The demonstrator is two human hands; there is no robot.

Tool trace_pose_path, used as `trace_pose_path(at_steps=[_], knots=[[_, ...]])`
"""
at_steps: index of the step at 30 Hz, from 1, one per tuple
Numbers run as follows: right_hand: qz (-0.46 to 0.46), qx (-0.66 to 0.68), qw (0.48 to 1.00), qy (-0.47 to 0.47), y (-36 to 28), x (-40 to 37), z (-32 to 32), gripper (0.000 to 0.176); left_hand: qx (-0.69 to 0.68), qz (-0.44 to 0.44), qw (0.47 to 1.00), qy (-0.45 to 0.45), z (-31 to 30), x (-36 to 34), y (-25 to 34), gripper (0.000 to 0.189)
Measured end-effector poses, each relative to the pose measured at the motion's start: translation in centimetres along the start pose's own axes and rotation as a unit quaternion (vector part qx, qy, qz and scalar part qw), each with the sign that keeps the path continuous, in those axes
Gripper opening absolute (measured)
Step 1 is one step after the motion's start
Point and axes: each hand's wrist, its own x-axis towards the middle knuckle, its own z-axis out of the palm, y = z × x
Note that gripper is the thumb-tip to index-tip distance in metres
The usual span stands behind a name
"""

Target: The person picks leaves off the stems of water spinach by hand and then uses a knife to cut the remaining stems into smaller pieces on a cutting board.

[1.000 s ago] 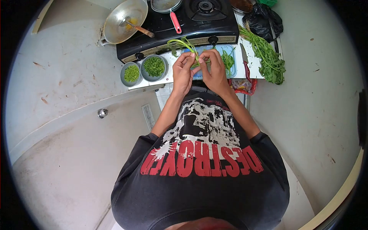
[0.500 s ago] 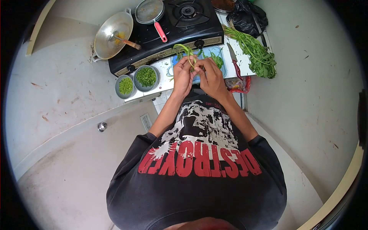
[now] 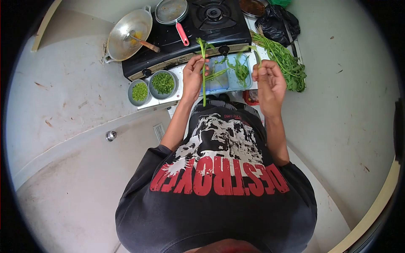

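My left hand (image 3: 194,78) is closed around a long green leafy stem (image 3: 204,90), held upright over the front of the counter. Apart from it to the right, my right hand (image 3: 271,86) is raised with its thumb and fingers pinched on a thin green sprig (image 3: 247,49), blurred at its tip. Between the hands lies a blue tray (image 3: 219,86) with loose green leaves (image 3: 241,71) and stems on it. Part of a knife blade (image 3: 257,58) seems to show beyond my right fingertips; the handle is hidden behind the hand.
Two grey bowls of chopped greens (image 3: 163,83) stand at the left. Behind are a black stove (image 3: 202,31), a wok (image 3: 122,36) with a wooden-handled ladle (image 3: 148,45), and a red-handled pan (image 3: 171,10). A leafy bunch (image 3: 287,63) and a black plastic bag (image 3: 278,23) lie right.
My hands were together on the green stem. They have separated, the right moving rightward with a sprig, the left keeping the long stem. The view has shifted slightly.
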Motion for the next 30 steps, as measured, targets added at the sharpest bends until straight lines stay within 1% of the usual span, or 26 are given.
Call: trace_pose_path(at_steps=[3, 7, 8, 11, 12, 15, 17, 18, 20, 21, 23, 24, 27, 28, 29, 30], knots=[[0.023, -0.064, 0.997, -0.022, -0.7, 1.4, -1.0, 0.015, -0.029, -0.010, 0.999, 0.022, -0.8, -0.5, 0.0, 0.022], [0.096, -0.176, 0.979, 0.032, 1.4, 4.1, -3.6, 0.016, -0.034, -0.006, 0.999, 0.040, -2.2, -1.0, 0.3, 0.019], [0.097, -0.196, 0.975, 0.050, 2.3, 4.7, -4.3, 0.016, -0.033, -0.003, 0.998, 0.048, -2.6, -1.2, 0.4, 0.019], [0.087, -0.238, 0.965, 0.060, 6.2, 6.1, -7.0, 0.015, -0.029, 0.001, 0.997, 0.069, -3.4, -1.5, 0.7, 0.018], [0.075, -0.254, 0.962, 0.063, 7.6, 6.3, -7.7, 0.012, -0.028, 0.001, 0.997, 0.074, -3.6, -1.6, 0.7, 0.018], [0.052, -0.345, 0.936, 0.046, 12.6, 5.4, -9.9, 0.011, -0.025, -0.003, 0.997, 0.079, -3.9, -1.8, 0.7, 0.018], [0.071, -0.486, 0.870, 0.026, 15.9, 3.6, -11.5, 0.011, -0.025, -0.003, 0.997, 0.079, -4.1, -1.6, 0.5, 0.019], [0.123, -0.501, 0.857, 0.016, 17.8, 2.5, -12.7, 0.012, -0.021, -0.004, 0.997, 0.075, -4.1, -1.5, 0.5, 0.019], [0.153, -0.525, 0.837, -0.002, 21.8, -0.2, -15.4, 0.012, -0.015, -0.006, 0.997, 0.070, -4.1, -1.3, 0.5, 0.020], [0.169, -0.536, 0.827, -0.011, 21.8, -0.8, -15.2, 0.013, -0.013, -0.005, 0.997, 0.074, -3.8, -1.3, 0.7, 0.021], [0.161, -0.655, 0.737, -0.033, 21.2, -1.8, -15.1, 0.015, -0.008, -0.001, 0.997, 0.083, -3.1, -1.2, 1.2, 0.023], [0.155, -0.709, 0.687, -0.042, 20.3, -1.7, -14.4, 0.017, -0.014, 0.002, 0.997, 0.073, -2.9, -1.1, 1.3, 0.023], [0.041, -0.706, 0.707, 0.024, 18.1, -0.2, -12.4, 0.018, -0.028, 0.014, 0.999, 0.039, -2.5, -0.7, 1.8, 0.023], [0.026, -0.668, 0.744, 0.011, 17.4, 0.9, -11.8, 0.019, -0.030, 0.016, 0.999, 0.025, -2.3, -0.6, 1.8, 0.022], [0.042, -0.598, 0.801, 0.003, 16.6, 1.5, -11.2, 0.020, -0.032, 0.017, 0.999, 0.011, -2.0, -0.4, 1.8, 0.022], [0.057, -0.523, 0.851, -0.005, 14.3, 2.6, -8.7, 0.021, -0.040, 0.022, 0.999, -0.007, -1.8, -0.3, 1.7, 0.022]])
